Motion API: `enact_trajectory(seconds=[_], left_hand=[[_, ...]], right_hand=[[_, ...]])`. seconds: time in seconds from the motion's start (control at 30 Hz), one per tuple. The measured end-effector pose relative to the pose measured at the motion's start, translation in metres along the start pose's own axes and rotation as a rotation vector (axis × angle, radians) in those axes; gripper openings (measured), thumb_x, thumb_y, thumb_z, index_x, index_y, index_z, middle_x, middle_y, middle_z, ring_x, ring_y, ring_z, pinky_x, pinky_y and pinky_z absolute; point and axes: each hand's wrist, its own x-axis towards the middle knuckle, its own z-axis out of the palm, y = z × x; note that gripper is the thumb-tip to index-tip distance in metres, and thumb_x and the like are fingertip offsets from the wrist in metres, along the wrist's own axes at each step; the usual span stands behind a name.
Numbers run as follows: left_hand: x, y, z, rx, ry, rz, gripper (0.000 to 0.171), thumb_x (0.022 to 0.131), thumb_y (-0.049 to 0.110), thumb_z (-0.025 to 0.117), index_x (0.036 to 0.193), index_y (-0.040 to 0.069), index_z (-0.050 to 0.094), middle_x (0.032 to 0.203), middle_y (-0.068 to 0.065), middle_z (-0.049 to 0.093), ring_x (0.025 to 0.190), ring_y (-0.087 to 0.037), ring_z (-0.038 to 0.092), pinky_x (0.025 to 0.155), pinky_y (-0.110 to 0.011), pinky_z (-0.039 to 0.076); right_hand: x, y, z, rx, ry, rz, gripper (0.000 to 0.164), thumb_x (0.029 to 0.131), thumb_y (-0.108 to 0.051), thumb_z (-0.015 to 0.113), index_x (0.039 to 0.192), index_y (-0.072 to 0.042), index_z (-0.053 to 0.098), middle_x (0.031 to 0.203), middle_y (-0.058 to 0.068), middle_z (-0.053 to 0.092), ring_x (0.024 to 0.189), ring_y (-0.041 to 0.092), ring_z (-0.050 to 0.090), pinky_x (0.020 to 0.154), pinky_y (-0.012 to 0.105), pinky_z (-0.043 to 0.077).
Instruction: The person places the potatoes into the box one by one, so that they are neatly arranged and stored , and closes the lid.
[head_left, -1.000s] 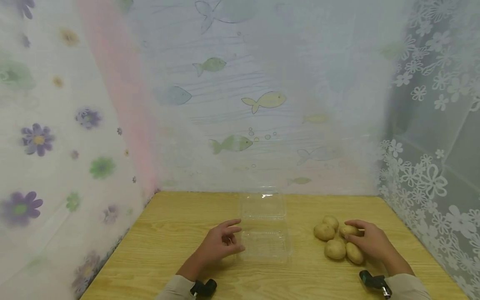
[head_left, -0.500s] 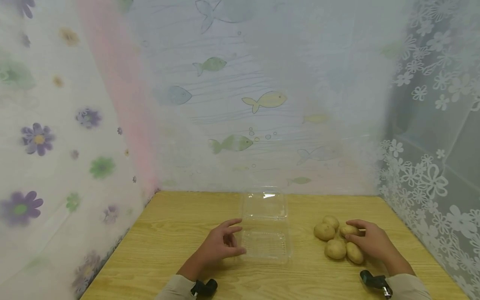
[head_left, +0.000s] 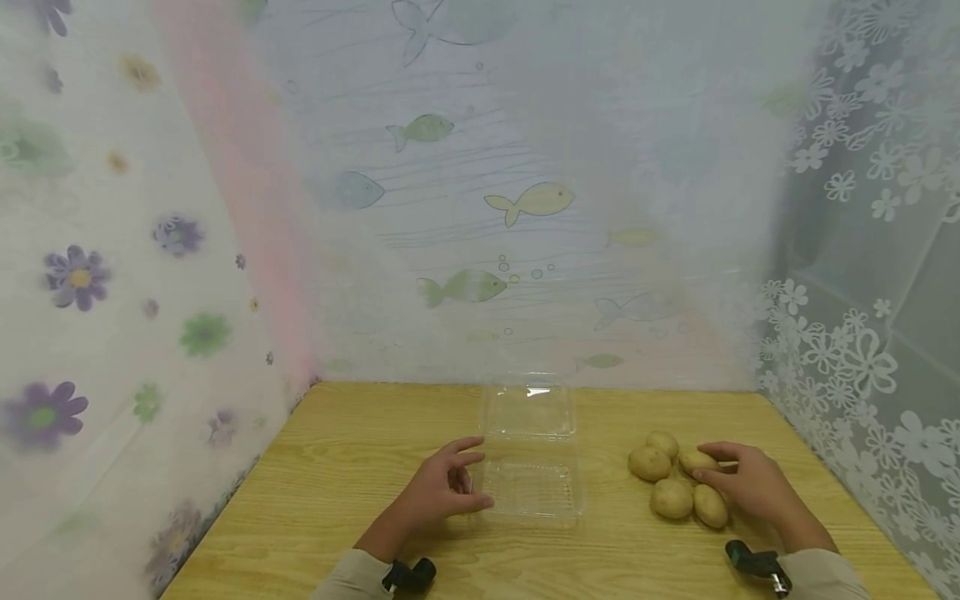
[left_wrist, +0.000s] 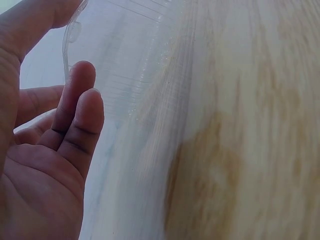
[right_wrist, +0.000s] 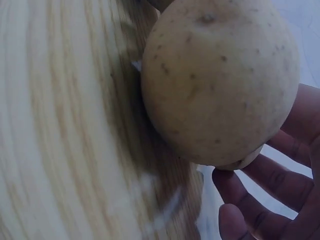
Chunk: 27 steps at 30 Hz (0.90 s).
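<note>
Left hand [head_left: 431,490]: grip released, fingers apart, at the box [head_left: 531,493]'s left edge.
Right hand [head_left: 753,485]: grip grasping a potato [head_left: 692,460], between thumb and fingers.
Potato: right side of the desk [head_left: 360,467], bunched with four other potatoes [head_left: 672,499].
Box: clear, on the desk between the hands, lid [head_left: 529,411] folded back.

Beige sleeves [head_left: 821,575], L & R — blk wrist cams [head_left: 417,575], rounded ends, w/ small silvery bits [head_left: 781,584].

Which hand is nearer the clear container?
Left. The left hand is at the left edge of the clear container; the right hand grips a potato, away to the container's right.
</note>
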Motion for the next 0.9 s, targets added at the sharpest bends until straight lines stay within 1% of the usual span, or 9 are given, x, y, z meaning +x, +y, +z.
enact_trajectory(seconds=[0.1,0.2,0.3,0.47,0.6,0.77,0.9], left_hand=[[-0.0001,-0.0002,0.0000,0.002,0.002,-0.005,0.090,0.086,0.028,0.088,0.160,0.011,0.040,0.109,-0.022,0.066,0.076,-0.009,0.063,0.071,-0.024,0.057],[0.0001,-0.0007,0.0002,0.008,0.004,-0.005,0.090,0.086,0.028,0.088,0.160,0.011,0.040,0.103,-0.021,0.068,0.075,-0.010,0.063,0.071,-0.024,0.057],[0.0002,-0.0008,0.0001,0.014,0.004,-0.002,0.090,0.086,0.028,0.088,0.159,0.011,0.040,0.101,-0.020,0.068,0.075,-0.009,0.063,0.070,-0.024,0.057],[-0.0004,0.0014,-0.0005,0.014,0.005,0.000,0.089,0.086,0.029,0.088,0.159,0.011,0.041,0.107,-0.021,0.067,0.076,-0.010,0.063,0.071,-0.024,0.057],[-0.0013,0.0019,-0.0009,0.009,0.007,-0.008,0.087,0.085,0.029,0.088,0.158,0.016,0.043,0.106,-0.022,0.067,0.076,-0.010,0.063,0.071,-0.025,0.057],[-0.0015,0.0012,-0.0003,0.012,0.013,-0.012,0.086,0.085,0.029,0.088,0.157,0.021,0.043,0.102,-0.020,0.068,0.076,-0.010,0.064,0.071,-0.025,0.057],[-0.0012,0.0008,0.0008,0.011,0.010,-0.004,0.088,0.086,0.029,0.088,0.159,0.015,0.041,0.094,-0.013,0.070,0.075,-0.010,0.065,0.072,-0.026,0.058]], right_hand=[[0.0006,0.0000,-0.0004,-0.010,0.002,0.004,0.065,0.096,-0.045,0.074,0.140,0.001,0.061,0.140,0.031,0.059,0.110,0.043,0.069,0.084,0.051,0.060],[0.0007,-0.0005,-0.0005,-0.014,0.004,0.010,0.065,0.095,-0.045,0.074,0.140,0.000,0.062,0.140,0.031,0.060,0.110,0.042,0.069,0.084,0.051,0.060],[0.0009,-0.0001,-0.0003,-0.015,0.007,0.008,0.066,0.095,-0.046,0.074,0.140,0.000,0.062,0.140,0.031,0.060,0.110,0.042,0.069,0.084,0.051,0.060],[0.0003,0.0013,0.0014,-0.002,0.020,0.004,0.065,0.094,-0.046,0.075,0.139,0.000,0.063,0.139,0.031,0.060,0.109,0.041,0.070,0.084,0.051,0.060],[-0.0001,0.0020,0.0024,0.001,0.033,-0.008,0.064,0.094,-0.046,0.075,0.138,-0.001,0.064,0.138,0.030,0.061,0.108,0.040,0.070,0.083,0.051,0.060],[-0.0004,0.0018,-0.0015,-0.006,0.023,-0.011,0.067,0.094,-0.050,0.074,0.140,-0.002,0.063,0.138,0.028,0.063,0.108,0.038,0.070,0.083,0.050,0.060],[-0.0019,0.0002,-0.0057,-0.006,0.016,-0.004,0.069,0.095,-0.052,0.073,0.142,-0.003,0.061,0.138,0.028,0.062,0.109,0.038,0.070,0.081,0.049,0.060]])
